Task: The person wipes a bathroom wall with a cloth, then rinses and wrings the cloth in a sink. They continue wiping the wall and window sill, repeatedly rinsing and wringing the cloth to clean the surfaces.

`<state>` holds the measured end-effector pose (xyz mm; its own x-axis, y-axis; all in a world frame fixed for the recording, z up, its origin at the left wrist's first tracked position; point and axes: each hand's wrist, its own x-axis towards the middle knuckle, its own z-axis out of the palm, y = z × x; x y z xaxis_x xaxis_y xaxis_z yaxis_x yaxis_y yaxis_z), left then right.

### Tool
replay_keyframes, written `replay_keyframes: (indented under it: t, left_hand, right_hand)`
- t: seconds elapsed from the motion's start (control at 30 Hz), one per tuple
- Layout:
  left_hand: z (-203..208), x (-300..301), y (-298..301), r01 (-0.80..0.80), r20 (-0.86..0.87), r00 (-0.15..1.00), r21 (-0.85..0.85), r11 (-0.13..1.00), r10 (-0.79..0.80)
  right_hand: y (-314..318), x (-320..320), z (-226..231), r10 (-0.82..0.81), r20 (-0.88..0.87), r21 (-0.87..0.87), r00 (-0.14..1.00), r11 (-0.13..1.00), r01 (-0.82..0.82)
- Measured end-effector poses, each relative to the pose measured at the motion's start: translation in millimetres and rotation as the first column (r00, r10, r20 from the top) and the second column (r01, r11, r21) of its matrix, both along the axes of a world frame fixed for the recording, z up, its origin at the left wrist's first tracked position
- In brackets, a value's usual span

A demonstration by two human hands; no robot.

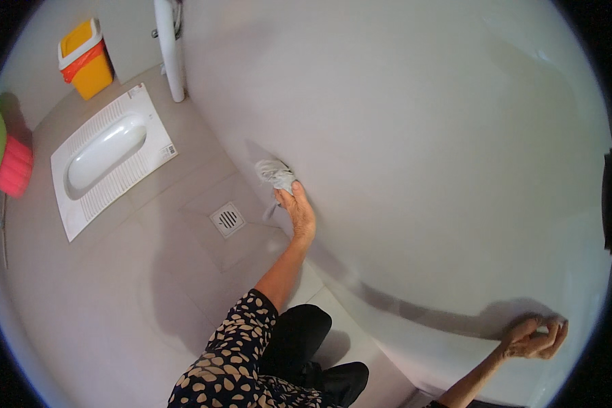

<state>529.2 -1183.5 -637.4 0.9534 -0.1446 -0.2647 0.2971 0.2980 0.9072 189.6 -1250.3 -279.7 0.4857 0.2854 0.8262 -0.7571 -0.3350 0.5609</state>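
A crumpled pale grey cloth (275,174) is bunched in my left hand (299,212), low on the large light wall. Its fingers are closed on the cloth and press it to the wall surface, just above where wall meets floor. Part of the cloth hangs below the fingers. Off at the lower right, my right hand (534,338) is by the same wall (415,149), its fingers curled in loosely with nothing visible in them. A shadow lies on the wall beside that hand.
A square floor drain (228,219) lies left of my left hand. Farther left is a white squat toilet (107,156). Behind it stand a yellow bin (88,64) and a white pipe (170,51). Green and pink basins (15,166) are at the left edge.
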Motion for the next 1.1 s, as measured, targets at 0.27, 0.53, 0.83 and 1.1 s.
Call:
replay_keyframes:
  t: [0.27,0.53,0.83,1.1]
  left_hand:
    - [59.1,-96.2,-8.6,0.162,0.323,0.930,0.063,0.985,-0.173]
    - [141.4,-126.4,-16.0,0.082,0.859,0.511,-0.008,0.997,-0.035]
    - [197.1,-94.9,-11.0,0.007,0.894,0.447,0.024,1.000,-0.024]
    - [151.1,-142.7,-0.1,0.151,0.895,0.350,0.237,0.960,-0.277]
  right_hand:
    - [2.9,17.4,-9.0,0.103,-0.006,0.034,0.995,0.994,-0.103]
    - [7.3,17.1,-7.0,0.221,0.047,0.126,0.974,0.966,-0.225]
    - [7.1,22.4,-10.2,0.319,0.080,0.146,0.944,0.933,-0.328]
    - [11.0,17.3,-18.1,0.352,0.103,0.165,0.930,0.916,-0.365]
